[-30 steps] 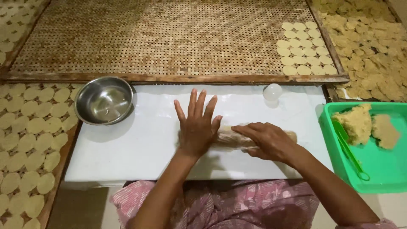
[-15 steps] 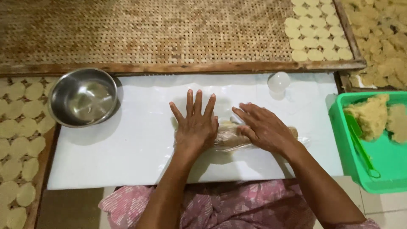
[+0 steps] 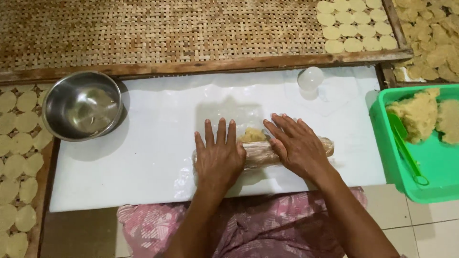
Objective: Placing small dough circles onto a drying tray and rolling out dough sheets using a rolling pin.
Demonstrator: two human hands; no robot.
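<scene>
green tray (image 3: 382, 143), white board (image 3: 143, 162), pink floral cloth (image 3: 267, 215)

Open room to our left, crowded to our right

We see bare white surface (image 3: 143, 157) between the steel bowl (image 3: 82, 105) and our left hand (image 3: 219, 160); the wooden frame (image 3: 201, 64) bars the far edge, a small clear cup (image 3: 311, 78) stands beyond our right hand (image 3: 297, 145), and the green tray (image 3: 382, 143) walls the right end.

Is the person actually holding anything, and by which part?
Nothing is gripped. The left hand and right hand lie flat, palms down, on top of a roller, over some dough.
</scene>
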